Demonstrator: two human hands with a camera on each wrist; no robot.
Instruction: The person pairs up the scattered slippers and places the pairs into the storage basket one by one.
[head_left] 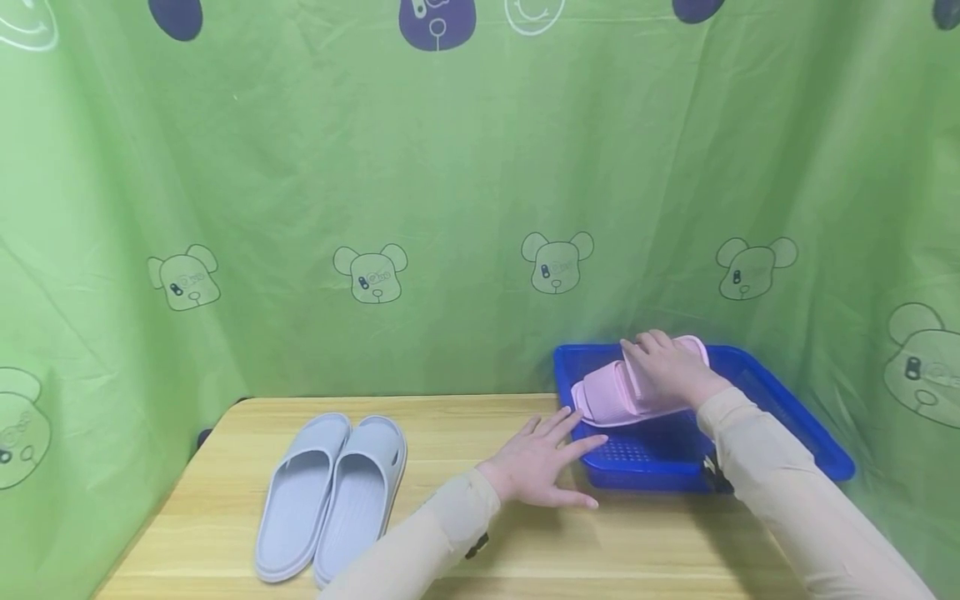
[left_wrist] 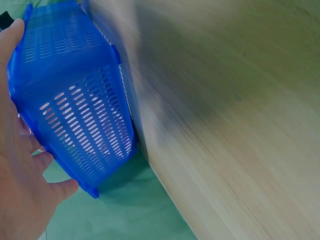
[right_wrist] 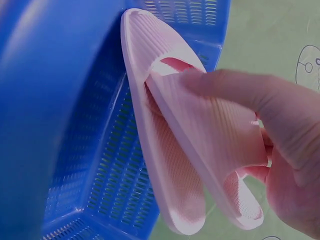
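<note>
Behind everything we see a green fabric curtain printed with bear faces [head_left: 465, 167], then a pale wood-grain table [head_left: 465, 425]. On its right sits our blue perforated plastic basket [head_left: 645, 481]. On the left, the grey open-toed slippers [head_left: 292, 517] lie side by side, untouched. The pink ribbed slippers [head_left: 603, 392] overlap, tilted, over the basket; whether they rest on its floor we cannot tell. Our right hand [head_left: 671, 367] grips the upper one's strap, so we judge the pink pair's placing unfinished. Our left hand [head_left: 536, 467] spreads its fingers at the basket's near-left side.
</note>
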